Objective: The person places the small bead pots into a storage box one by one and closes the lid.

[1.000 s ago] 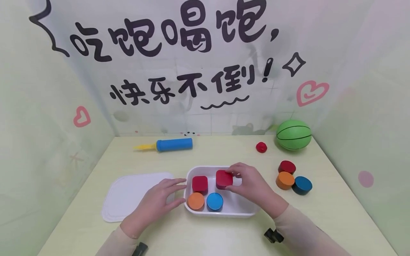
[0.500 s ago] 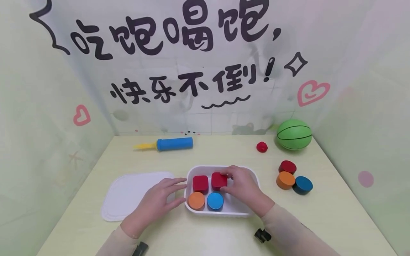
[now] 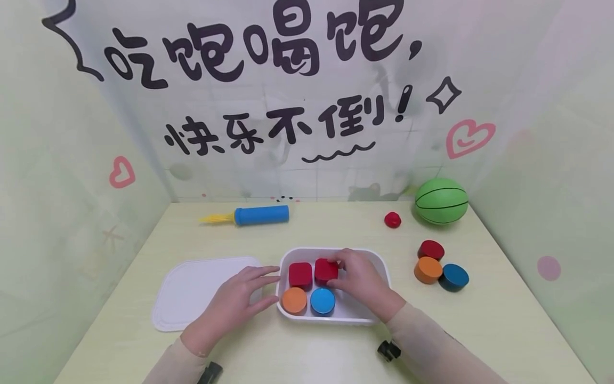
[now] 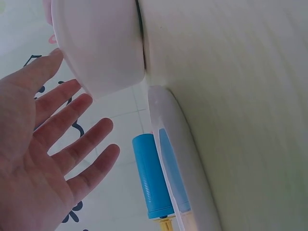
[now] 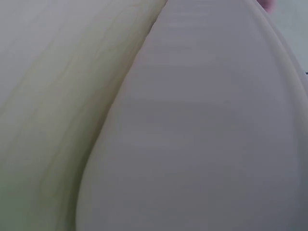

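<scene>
A white box (image 3: 358, 320) stands at mid-table in the head view. In it sit a red square block (image 3: 300, 275), an orange round block (image 3: 294, 301) and a blue round block (image 3: 323, 302). My right hand (image 3: 361, 277) reaches over the box and pinches a second red square block (image 3: 325, 271) between thumb and fingers, inside the box beside the first. With fingers extended, my left hand (image 3: 236, 298) touches the box's left rim; the left wrist view shows its fingers spread. The right wrist view is filled by the box's wall (image 5: 192, 134), which hides the right hand.
A white lid (image 3: 192, 288) lies left of the box, partly under the left hand. Behind are a blue pump (image 3: 261, 215), a small red object (image 3: 392, 220) and a green ball (image 3: 441, 201). Red (image 3: 430, 249), orange (image 3: 428, 270) and dark blue (image 3: 453, 277) round blocks lie right.
My right hand has moved left with the red square block, bringing it close to the other red one. The left hand has stayed at the rim.
</scene>
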Tool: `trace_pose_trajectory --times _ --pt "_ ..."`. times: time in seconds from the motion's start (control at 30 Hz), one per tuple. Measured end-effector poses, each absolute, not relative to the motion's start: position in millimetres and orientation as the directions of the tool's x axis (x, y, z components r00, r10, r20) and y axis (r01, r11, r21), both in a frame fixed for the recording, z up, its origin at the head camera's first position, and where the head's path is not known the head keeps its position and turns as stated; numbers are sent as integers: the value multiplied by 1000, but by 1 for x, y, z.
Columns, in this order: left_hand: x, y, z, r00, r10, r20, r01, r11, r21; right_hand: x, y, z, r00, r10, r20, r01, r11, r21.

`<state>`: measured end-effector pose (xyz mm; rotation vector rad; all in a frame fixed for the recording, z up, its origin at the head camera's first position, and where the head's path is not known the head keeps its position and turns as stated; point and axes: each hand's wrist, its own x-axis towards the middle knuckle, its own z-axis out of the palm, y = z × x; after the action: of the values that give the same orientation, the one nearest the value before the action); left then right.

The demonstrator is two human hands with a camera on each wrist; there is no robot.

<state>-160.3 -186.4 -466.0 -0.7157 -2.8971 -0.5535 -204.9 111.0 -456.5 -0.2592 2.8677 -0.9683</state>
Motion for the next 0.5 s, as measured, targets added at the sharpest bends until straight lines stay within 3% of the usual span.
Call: trace_pose_trajectory --times 0.2,0.5 --pt "-160 -185 -465 -882 432 189 471 821 323 -202 120 -453 -981 -187 -50 -115 771 -627" --pt "-161 -186 -465 -880 434 195 475 820 319 -192 160 -430 -974 -221 52 -206 765 -611"
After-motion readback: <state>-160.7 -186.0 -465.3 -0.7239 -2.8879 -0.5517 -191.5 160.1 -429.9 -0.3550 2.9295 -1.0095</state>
